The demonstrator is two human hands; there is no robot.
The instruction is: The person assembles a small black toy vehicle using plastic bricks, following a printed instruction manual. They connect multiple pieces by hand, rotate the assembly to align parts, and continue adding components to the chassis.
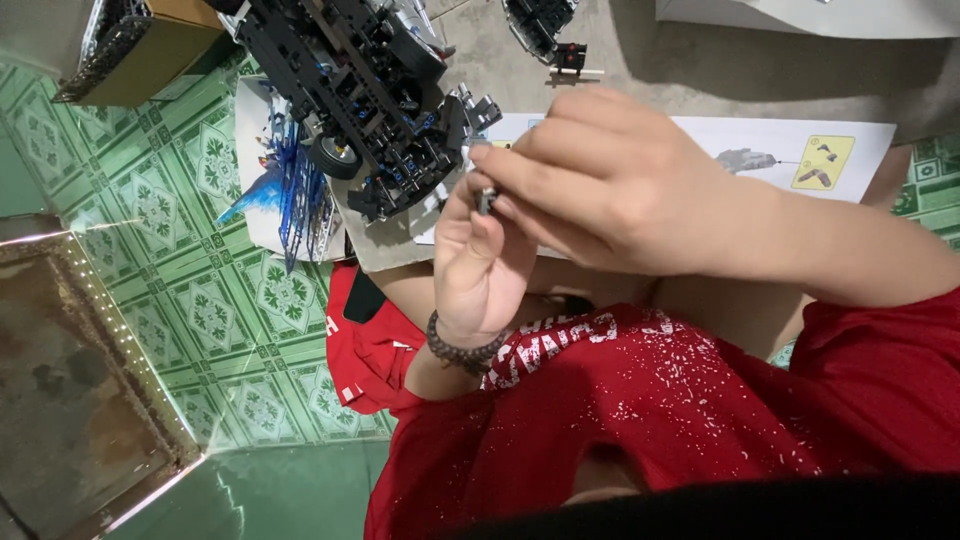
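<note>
The left hand (478, 265), a dark bead bracelet (462, 350) on its wrist, and the right hand (610, 185) meet above the person's lap, both grips closed on a small grey metal-looking piece (487, 199) pinched between their fingertips. Just beyond lies a black toy-brick car chassis (365, 95) on a white instruction sheet (800, 150).
</note>
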